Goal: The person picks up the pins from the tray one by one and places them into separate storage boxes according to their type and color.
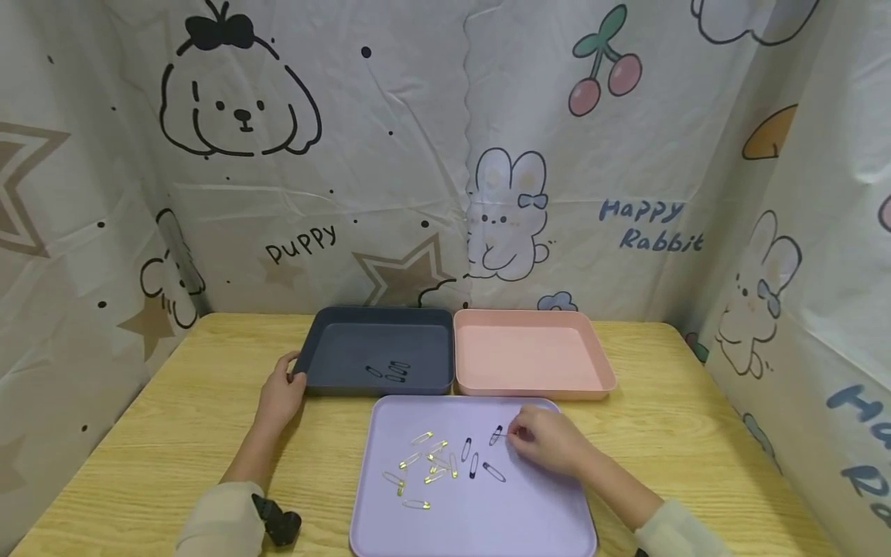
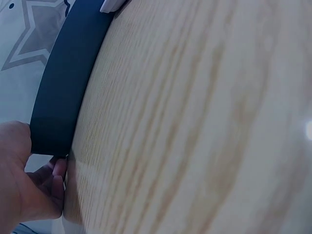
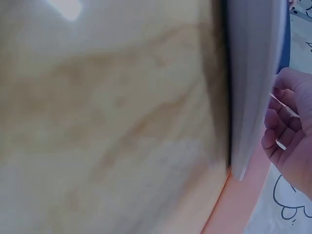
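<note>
Head view: the right hand point(image 1: 546, 439), thumb and fingers drawn together, is at a black metal safety pin point(image 1: 496, 435) near the far right of the lilac rounded rectangular tray point(image 1: 536, 514). The left hand point(image 1: 280, 396) grips the near left corner of the dark grey rectangular tray point(image 1: 379, 340), where several loose black safety pins point(image 1: 395, 378) lie. The step in hand seems to be picking out black pins from beside the gold-coloured safety pins point(image 1: 416, 504); the next move probably calls for a secure fingertip pinch, then a lift toward the dark grey tray.

Whether the right fingertips actually pinch the pin, I cannot tell: it is tiny in the head view, and the right wrist view shows mainly counter point(image 3: 107, 107) and tray edge. Some gold-coloured pins overlap, making them hard to count. The left wrist view shows none of the pins.
</note>
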The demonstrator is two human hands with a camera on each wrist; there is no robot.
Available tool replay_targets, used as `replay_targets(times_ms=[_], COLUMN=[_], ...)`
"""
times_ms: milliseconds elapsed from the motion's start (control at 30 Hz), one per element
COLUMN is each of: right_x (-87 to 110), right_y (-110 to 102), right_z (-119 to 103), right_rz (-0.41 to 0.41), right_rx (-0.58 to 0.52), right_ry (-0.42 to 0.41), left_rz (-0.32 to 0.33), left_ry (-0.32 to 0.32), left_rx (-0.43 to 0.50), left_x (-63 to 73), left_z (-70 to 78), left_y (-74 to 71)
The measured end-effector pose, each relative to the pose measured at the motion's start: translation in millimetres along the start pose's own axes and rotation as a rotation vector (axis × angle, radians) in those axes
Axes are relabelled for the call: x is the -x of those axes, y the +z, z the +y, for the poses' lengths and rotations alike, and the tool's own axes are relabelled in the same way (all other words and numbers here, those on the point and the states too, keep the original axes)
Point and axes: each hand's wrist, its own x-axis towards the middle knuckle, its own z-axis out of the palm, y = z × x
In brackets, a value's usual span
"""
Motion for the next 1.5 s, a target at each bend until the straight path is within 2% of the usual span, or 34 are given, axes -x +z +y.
replay_targets(times_ms=[100,267,433,600,800,1133,1333,1500], right_x=[-4.8,-19.0,-40.2,-67.1,-94.2,-129.7,-148.1,-160.9], right_y=[-6,-18,-28,-31,-31,-30,-22,-11], right_z=[-2,-8,-16,-25,-34,-45,-49,-52], right_rz=[0.008,0.039,0.061,0.067,0.064,0.043,0.023,0.003], right_rx=[-0.053,-0.138,-0.178,-0.203,-0.244,-0.297,-0.292,-0.286], right_ry=[0.04,0.059,0.1,0.128,0.132,0.125,0.124,0.169], left_rz=[-0.002,0.0,0.028,0.042,0.015,0.021,0.014,0.021], left_ry=[0.002,0.01,0.039,0.027,-0.006,-0.003,-0.002,0.0], left_rx=[0.001,0.006,0.022,0.014,0.001,-0.003,-0.003,0.005], left_x=[0.7,-0.5,2.0,3.8,3.9,2.1,2.6,1.1], left_z=[1.4,0.9,1.1,0.8,3.7,3.6,2.8,1.7], left_y=[-0.9,-0.5,0.1,-1.7,-2.2,-1.4,-2.1,-0.9])
